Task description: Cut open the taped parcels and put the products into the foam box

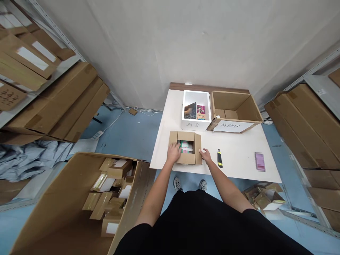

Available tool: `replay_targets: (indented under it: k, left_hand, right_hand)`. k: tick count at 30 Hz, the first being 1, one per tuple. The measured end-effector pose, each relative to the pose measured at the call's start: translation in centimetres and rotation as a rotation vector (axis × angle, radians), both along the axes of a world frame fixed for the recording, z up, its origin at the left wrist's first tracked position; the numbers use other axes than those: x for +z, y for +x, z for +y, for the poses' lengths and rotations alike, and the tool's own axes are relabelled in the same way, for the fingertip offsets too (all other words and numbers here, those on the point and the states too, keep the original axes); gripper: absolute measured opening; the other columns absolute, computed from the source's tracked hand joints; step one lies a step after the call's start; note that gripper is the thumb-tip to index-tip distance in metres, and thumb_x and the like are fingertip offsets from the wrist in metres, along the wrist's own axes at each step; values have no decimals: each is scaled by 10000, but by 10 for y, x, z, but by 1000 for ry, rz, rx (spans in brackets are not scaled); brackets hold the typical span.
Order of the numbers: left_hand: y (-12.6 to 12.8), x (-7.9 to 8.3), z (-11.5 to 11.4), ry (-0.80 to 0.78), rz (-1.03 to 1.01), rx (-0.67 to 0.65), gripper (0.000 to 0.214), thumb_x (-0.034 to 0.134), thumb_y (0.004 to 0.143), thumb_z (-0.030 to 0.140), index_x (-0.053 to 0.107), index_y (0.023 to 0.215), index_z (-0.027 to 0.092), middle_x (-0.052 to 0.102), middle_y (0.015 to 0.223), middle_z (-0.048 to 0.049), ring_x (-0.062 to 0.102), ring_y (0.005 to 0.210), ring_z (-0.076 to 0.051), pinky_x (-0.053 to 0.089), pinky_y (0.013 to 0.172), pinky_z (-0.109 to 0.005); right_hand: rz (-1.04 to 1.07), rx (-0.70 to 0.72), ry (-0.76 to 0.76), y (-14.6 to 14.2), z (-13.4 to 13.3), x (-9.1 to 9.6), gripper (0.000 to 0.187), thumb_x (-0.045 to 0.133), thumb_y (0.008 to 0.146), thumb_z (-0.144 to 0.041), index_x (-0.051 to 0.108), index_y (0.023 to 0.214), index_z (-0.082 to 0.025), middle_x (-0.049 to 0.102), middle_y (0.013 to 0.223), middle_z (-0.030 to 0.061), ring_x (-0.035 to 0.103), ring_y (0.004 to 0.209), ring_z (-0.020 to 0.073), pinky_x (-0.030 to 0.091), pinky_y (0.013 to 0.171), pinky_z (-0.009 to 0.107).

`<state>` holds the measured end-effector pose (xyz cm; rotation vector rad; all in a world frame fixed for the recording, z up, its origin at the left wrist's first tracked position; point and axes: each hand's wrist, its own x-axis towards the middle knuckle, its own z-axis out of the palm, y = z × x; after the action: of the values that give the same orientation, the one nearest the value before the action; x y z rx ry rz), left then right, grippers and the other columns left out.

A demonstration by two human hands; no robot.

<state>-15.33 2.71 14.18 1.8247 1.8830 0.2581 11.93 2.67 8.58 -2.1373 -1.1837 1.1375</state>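
Observation:
A small cardboard box (186,159) stands near the front edge of the white table, its flaps folded outward. Inside it lie items in green, white and pink packaging (186,146), partly hidden by the box walls. My left hand (174,152) rests over the left flap, fingers stretched toward the opening and slightly blurred. At the right side, my right hand (205,155) grips the edge of the right flap. A black and yellow box cutter (219,158) lies on the table to the right of that hand.
Behind the box stand a white foam bin (196,124) holding books and a large open carton (236,129) with a paper label. A pixelated purple item (260,162) lies at the table's right. A big carton (53,191) with small boxes is at left; loaded shelves flank both sides.

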Motion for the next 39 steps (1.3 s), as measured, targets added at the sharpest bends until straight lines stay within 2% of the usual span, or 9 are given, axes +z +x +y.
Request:
replay_targets:
  k: [3,7,11,13,18,24,30,34,39]
  left_hand:
    - [-1,12,-12,-98,-54,-107,421,555,992,569,801,1049,232,415,1689,-67,277,1579,-404,296,1252,-600]
    - [-27,18,-37,-125,-234,-194,507,471,1040,562,801,828,241,496,1637,-28,280,1596,-325,303,1269,-566]
    - [-39,6,-69,-169,-212,-302,325,828,810,571,817,945,276,416,1689,-31,143,1634,-381,232,1292,-599]
    - [-32,-4,-81,-135,-138,-311,509,952,660,536,794,1073,283,370,1712,-62,87,1636,-417,157,1298,-641]
    - [-3,-26,-94,40,-21,-230,620,958,696,403,727,1261,291,396,1695,-83,81,1639,-407,119,1296,-666]
    - [15,-43,-97,138,58,-138,132,678,966,278,779,1049,263,494,1633,-65,145,1635,-381,129,1301,-664]
    - [3,-52,-96,158,33,-65,242,523,1015,211,761,1039,254,533,1603,-79,175,1636,-332,114,1321,-631]
    - [-20,-49,-95,143,36,-29,257,527,996,194,757,1080,270,537,1601,-71,176,1636,-326,146,1313,-634]
    - [-42,-44,-100,134,82,5,285,497,1014,208,760,1096,278,560,1582,-63,213,1624,-342,167,1294,-656]
  right_hand:
    - [-158,42,-1,-6,7,3,517,658,900,-448,609,1329,-163,741,1103,106,687,1028,255,552,897,351]
    - [-307,298,253,-22,24,19,288,521,948,-213,718,1157,-183,700,1231,141,585,1239,284,485,1057,392]
    - [-200,827,323,-60,42,31,393,495,892,-35,766,1125,-198,728,1237,109,601,1241,263,454,1122,393]
    - [-215,959,274,-79,49,35,472,510,859,2,752,1220,-181,710,1325,115,582,1303,264,430,1159,395]
    - [-314,870,371,-98,62,40,731,500,860,-4,505,1575,-156,416,1676,134,308,1574,269,277,1284,458]
    - [-440,878,358,-101,113,36,877,545,872,-74,281,1693,-227,121,1787,83,34,1649,294,156,1302,541]
    - [-509,849,240,-121,147,33,795,559,880,-75,361,1647,-138,292,1725,179,159,1622,325,130,1297,531]
    - [-438,856,404,-151,108,34,598,504,977,-172,468,1573,-153,395,1661,168,301,1567,288,271,1264,430]
    - [-402,863,-85,-200,47,7,695,721,925,-357,483,1541,-139,610,1424,255,651,1261,347,495,1058,427]
